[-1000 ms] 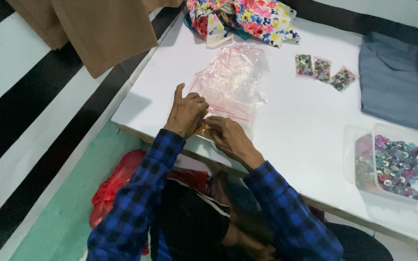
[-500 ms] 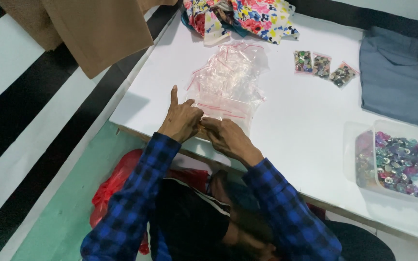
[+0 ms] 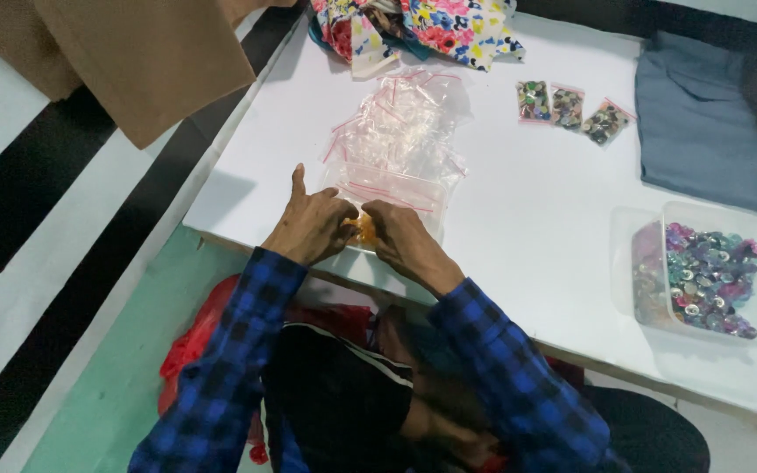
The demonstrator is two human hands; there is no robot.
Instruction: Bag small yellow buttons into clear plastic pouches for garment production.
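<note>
- The white table (image 3: pixel 536 210) fills the middle and right of the view, its near edge running from 9 o'clock down toward 4 o'clock.
- A folded grey-blue cloth (image 3: pixel 703 131) lies at 2 o'clock; a flowered cloth (image 3: pixel 449 26) is bunched at 12 o'clock.
- A clear tub (image 3: pixel 703 271) of mixed coloured buttons sits at 3 o'clock, well apart from the hands.
- A heap of empty clear zip bags (image 3: pixel 405 123) lies just above the hands, toward 12 o'clock.
- The left hand (image 3: pixel 313 228) has its fingers curled narrow onto a small bag with orange contents (image 3: pixel 364 229), forefinger sticking up.
- The right hand (image 3: pixel 405 241) pinches the same bag from the other side, fingers close together; the bag lies at the table's near edge, between both hands.
- Three small filled bags (image 3: pixel 567 109) lie in a row at 1 o'clock.
</note>
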